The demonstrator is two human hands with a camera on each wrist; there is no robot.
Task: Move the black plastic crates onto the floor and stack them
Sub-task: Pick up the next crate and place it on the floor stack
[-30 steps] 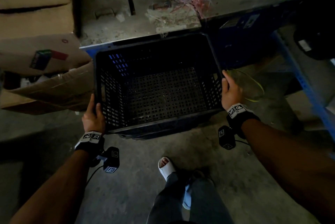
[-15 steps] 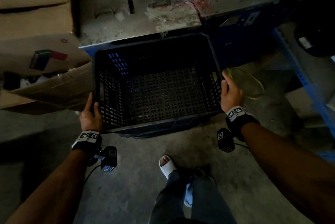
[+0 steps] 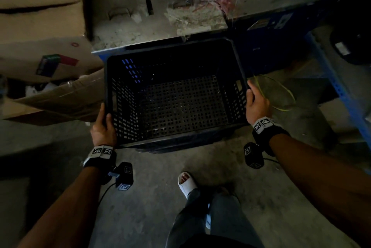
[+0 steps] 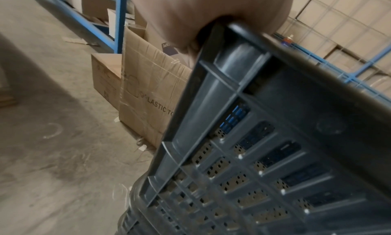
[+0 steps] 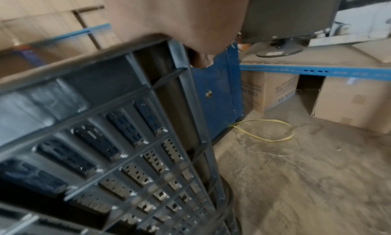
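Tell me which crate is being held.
The upper crate: the left hand and right hand grip its opposite rims. The lower crate sits under it with no hand on it.

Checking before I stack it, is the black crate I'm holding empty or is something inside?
Empty: in the head view the black crate's perforated bottom shows bare, with nothing lying on it.

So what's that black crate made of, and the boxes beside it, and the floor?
The black crate looks like moulded plastic: perforated walls and base, moulded ribs, a dull sheen. The boxes are brown corrugated cardboard, creased, taped and printed. The floor seems to be bare concrete, grey, dusty and scuffed.
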